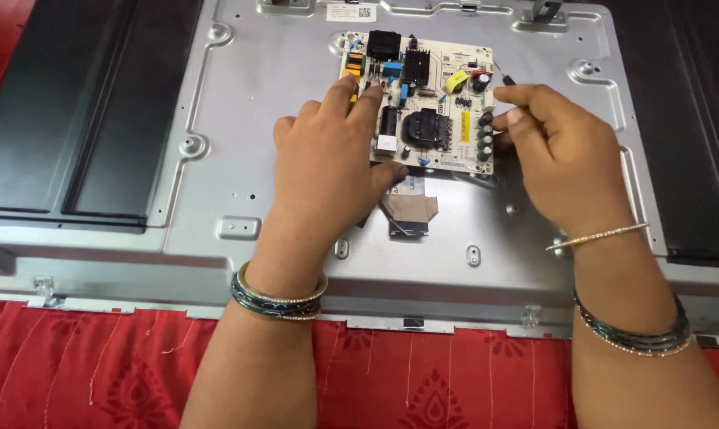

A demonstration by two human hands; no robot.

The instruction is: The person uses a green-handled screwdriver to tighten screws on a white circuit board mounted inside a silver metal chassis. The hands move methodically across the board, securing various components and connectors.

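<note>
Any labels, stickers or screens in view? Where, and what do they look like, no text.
White rectangular sticker with a small square code: top edge of the grey metal back panel.
Yellow rectangular label: right part of the cream circuit board, near the right hand.
Yellow tilted tag: board's upper right.

Open passage: bare grey metal back panel [240,151] left of and below the circuit board [423,99]; obstructions: the board's upright capacitors and heat sink, left hand [327,167] over its left edge, right hand [562,151] at its right edge, ribbon cable [408,210] just below.
</note>
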